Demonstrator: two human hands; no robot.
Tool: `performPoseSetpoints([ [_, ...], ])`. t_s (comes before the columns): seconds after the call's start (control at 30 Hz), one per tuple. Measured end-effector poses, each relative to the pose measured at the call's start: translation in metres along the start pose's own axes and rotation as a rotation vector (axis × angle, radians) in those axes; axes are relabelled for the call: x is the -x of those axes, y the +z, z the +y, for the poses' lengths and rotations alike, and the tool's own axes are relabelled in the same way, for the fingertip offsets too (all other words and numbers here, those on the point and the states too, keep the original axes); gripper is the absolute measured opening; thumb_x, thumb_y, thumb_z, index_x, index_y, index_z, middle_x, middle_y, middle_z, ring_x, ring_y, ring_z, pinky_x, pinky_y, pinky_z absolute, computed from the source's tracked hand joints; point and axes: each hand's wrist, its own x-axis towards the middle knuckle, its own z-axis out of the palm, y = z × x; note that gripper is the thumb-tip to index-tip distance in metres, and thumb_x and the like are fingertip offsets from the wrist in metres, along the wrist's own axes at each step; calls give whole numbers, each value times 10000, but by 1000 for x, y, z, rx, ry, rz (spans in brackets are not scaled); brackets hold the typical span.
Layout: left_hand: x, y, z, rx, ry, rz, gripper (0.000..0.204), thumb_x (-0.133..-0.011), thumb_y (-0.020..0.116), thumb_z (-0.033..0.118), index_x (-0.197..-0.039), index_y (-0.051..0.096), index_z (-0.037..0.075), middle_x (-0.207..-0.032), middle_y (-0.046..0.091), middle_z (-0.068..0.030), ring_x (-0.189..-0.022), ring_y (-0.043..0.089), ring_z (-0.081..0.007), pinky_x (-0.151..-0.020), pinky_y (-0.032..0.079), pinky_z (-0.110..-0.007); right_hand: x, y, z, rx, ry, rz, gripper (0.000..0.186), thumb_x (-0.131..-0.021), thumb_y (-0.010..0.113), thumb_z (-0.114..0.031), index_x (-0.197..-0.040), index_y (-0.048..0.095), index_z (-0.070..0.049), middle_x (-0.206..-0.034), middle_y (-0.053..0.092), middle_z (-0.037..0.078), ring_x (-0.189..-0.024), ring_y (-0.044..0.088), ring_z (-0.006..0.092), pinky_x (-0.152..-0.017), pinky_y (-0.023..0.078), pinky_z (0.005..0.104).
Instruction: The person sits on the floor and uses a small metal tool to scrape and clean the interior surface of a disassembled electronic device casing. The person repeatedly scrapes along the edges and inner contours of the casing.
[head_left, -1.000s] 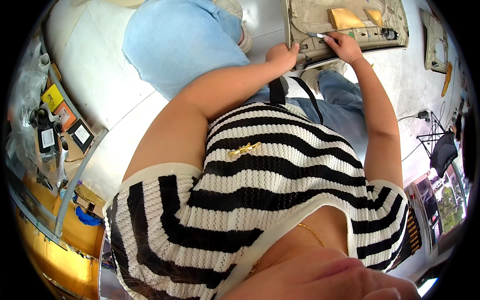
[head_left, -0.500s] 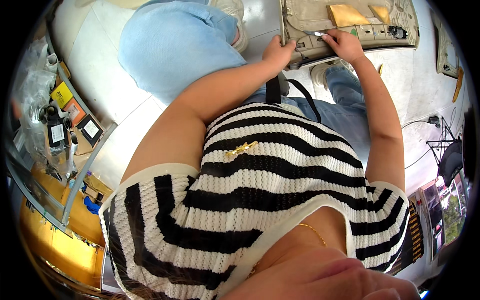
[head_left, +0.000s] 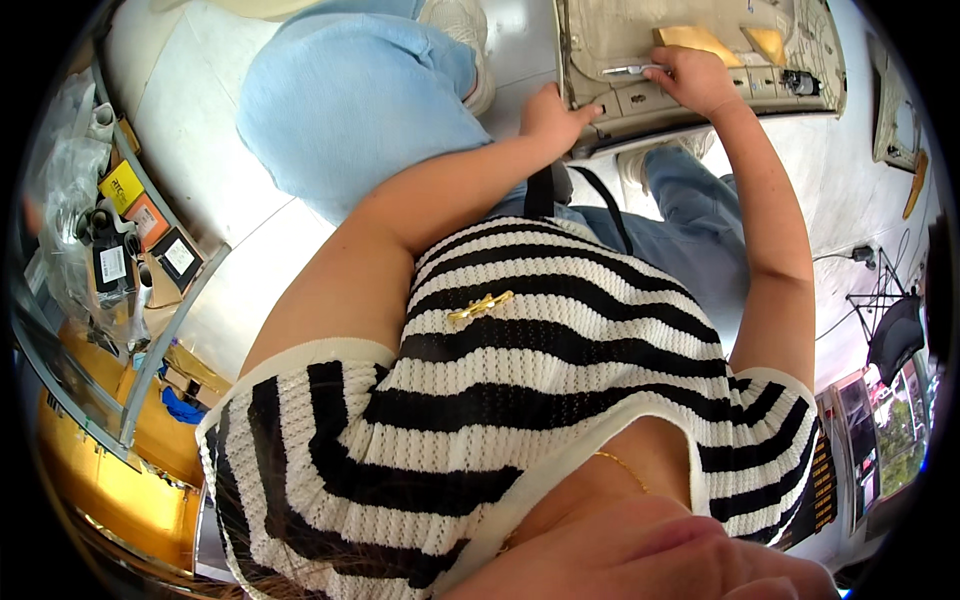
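Observation:
A beige moulded panel [head_left: 640, 20], like a vehicle trim piece, lies at the top of the view with its inner side up. My left hand [head_left: 555, 122] grips its near left corner, thumb on top along the edge. In my right hand [head_left: 698, 80] is a slim silver knife [head_left: 628, 70], pinched between thumb and fingers, its blade pointing left across the panel near the close edge. Whether the blade touches the surface cannot be made out. Two yellow-orange pads [head_left: 698, 42] sit on the panel beyond my right hand, and a small black part [head_left: 800, 83] is fixed at its right end.
My knees and shoes are on both sides below the panel, on a pale tiled floor [head_left: 270, 265]. At left stands a glass-sided display case [head_left: 165, 345] with boxes and plastic wrapping. On the right lie another panel [head_left: 893, 115], an orange-handled tool [head_left: 914, 185] and cables.
My right hand has moved slightly up and right with the knife, which now lies flatter. My left hand has shifted a little left and down, and the panel has moved slightly.

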Motion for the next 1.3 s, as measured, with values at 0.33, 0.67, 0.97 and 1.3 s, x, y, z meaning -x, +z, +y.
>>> performPoseSetpoints([
  [0.33,9,-7,10,-19,46,-88,577,-695,740,354,-1014,510,-69,-969,601,-265,-939,583,-391,-814,456,-426,-25,-9,60,-49,106,173,524,-722,615,-562,-1041,612,-146,-1014,592,40,-912,607,273,-742,492,398],
  [0.67,5,-31,41,-131,36,-144,609,-658,783,351,-1022,505,-48,-885,622,-228,-854,607,-367,-757,471,-399,-12,-14,49,-42,275,160,458,-724,575,-499,-990,632,-130,-1030,613,45,-899,614,263,-771,499,371],
  [0.97,0,-43,27,-130,86,-219,552,-619,805,329,-982,579,-20,-849,645,-185,-795,630,-309,-723,483,-368,22,2,41,-164,346,133,499,-727,574,-515,-1016,642,-114,-992,635,57,-869,624,256,-759,490,370],
  [1.3,-14,-53,-8,114,-106,-151,493,-674,752,349,-977,589,-4,-883,654,-178,-806,638,-284,-737,482,-360,30,4,27,-287,-70,351,179,-873,515,-216,-982,565,-82,-903,605,90,-864,588,289,-696,473,350],
])
